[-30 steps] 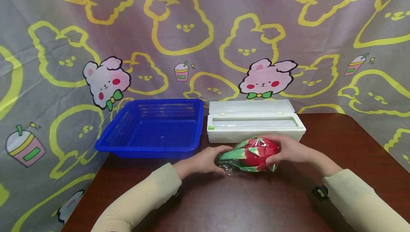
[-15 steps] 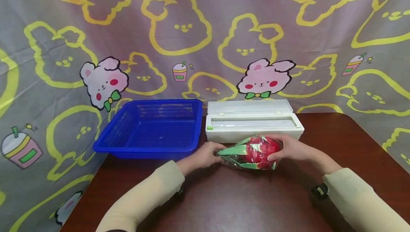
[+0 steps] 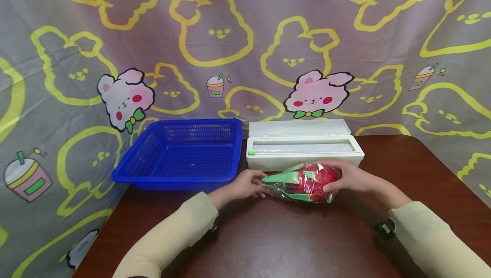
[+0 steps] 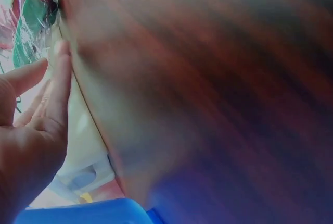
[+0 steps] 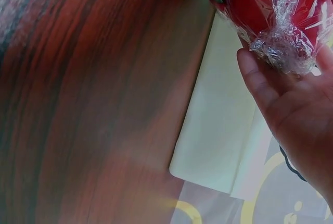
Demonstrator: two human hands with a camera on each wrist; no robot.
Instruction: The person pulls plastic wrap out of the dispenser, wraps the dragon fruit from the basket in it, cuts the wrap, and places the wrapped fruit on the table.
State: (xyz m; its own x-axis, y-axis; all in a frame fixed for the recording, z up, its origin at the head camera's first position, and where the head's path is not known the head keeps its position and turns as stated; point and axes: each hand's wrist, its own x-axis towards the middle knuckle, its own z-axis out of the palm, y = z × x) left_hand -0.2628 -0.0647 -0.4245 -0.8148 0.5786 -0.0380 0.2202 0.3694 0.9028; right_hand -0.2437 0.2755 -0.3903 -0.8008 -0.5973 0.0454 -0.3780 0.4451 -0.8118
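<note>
A red dragon fruit with green leaf tips (image 3: 312, 180), wrapped in shiny clear film, lies sideways above the table in front of the white box. My right hand (image 3: 354, 179) grips its red end, thumb in front and the other fingers mostly hidden behind. In the right wrist view, bunched film (image 5: 286, 52) sits at that end, near the right palm (image 5: 307, 112). My left hand (image 3: 244, 184) is beside the green tips, fingers loosely bent. The left wrist view shows the left hand (image 4: 34, 151) with extended fingers, a small gap between them and the wrapped fruit (image 4: 31, 18).
Behind the fruit stands a white cling film dispenser (image 3: 274, 163) with its clear lid (image 3: 299, 128) raised and a film roll inside. To its left is a blue perforated basket (image 3: 172, 179). A patterned curtain (image 3: 245, 47) hangs behind the brown table (image 3: 284, 244).
The left hand has come off the fruit's green end, its fingers drawing back to the left. The right hand keeps its grip, and the fruit has shifted and turned slightly.
</note>
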